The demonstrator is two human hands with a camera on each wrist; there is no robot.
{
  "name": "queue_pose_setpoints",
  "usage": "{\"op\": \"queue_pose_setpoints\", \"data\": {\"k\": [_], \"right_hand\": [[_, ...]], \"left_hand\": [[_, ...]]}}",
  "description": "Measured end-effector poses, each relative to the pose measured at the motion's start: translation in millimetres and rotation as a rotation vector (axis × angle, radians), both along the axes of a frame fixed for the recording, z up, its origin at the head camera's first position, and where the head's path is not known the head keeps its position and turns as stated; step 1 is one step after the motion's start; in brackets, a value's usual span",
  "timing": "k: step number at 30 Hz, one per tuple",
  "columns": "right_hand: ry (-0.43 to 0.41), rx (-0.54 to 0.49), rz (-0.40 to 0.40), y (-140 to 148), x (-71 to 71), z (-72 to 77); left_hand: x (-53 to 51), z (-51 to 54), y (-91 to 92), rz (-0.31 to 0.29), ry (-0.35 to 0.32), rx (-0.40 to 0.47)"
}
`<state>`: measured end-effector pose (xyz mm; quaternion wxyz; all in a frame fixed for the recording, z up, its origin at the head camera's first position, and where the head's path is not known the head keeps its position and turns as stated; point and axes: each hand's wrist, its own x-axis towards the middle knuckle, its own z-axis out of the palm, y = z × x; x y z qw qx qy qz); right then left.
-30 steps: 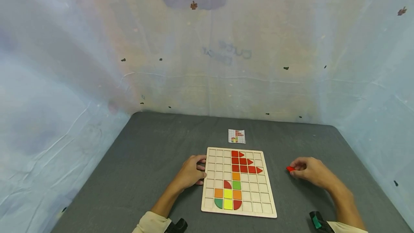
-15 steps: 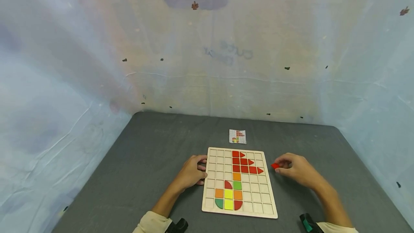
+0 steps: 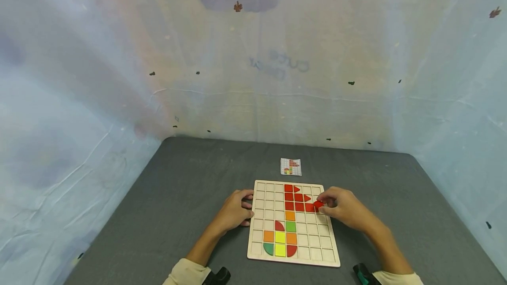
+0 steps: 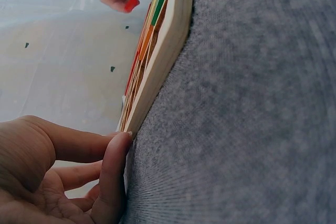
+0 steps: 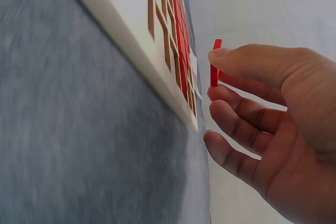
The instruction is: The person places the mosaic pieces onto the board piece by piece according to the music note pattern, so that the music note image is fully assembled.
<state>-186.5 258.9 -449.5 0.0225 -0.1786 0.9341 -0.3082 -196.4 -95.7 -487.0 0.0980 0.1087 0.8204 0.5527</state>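
A pale wooden grid board point(image 3: 311, 242) lies on the dark grey cloth, with red, orange, green and yellow flat pieces set in some cells. My left hand point(image 3: 234, 209) holds the board's left edge between thumb and forefinger, seen close in the left wrist view. Between the thumb and fingers of my right hand point(image 3: 343, 206) is a small flat red tile point(image 5: 214, 66). That tile is just above the board, over the right end of the third red row. Its exact outline is partly hidden by my fingers.
Beyond the board lies a small printed card point(image 3: 291, 166) with a coloured grid pattern. The grey cloth-covered table point(image 3: 190, 179) extends around the board. A pale patterned sheet point(image 3: 253, 113) hangs behind and along both sides.
My right hand has moved left with the red tile, from the cloth right of the board to over its right side. My left hand stays at the board's edge.
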Motion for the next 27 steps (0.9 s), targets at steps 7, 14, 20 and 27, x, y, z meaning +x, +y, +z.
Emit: {"op": "queue_pose_setpoints", "data": {"k": [7, 14, 20, 27], "right_hand": [[-0.007, -0.014, 0.038, -19.3, -2.1, 0.5], [0.005, -0.042, 0.102, -36.1, -3.5, -0.8], [0.009, -0.055, 0.136, -50.0, -3.7, -2.0], [-0.019, -0.055, 0.156, -68.2, -2.2, -1.3]], "left_hand": [[0.1, -0.6, -0.2, 0.0, 0.003, -0.005], [-0.1, -0.2, 0.4, 0.001, -0.002, -0.006], [0.4, 0.7, 0.0, 0.001, -0.004, -0.005], [0.1, -0.2, -0.5, -0.001, -0.005, -0.004]]}}
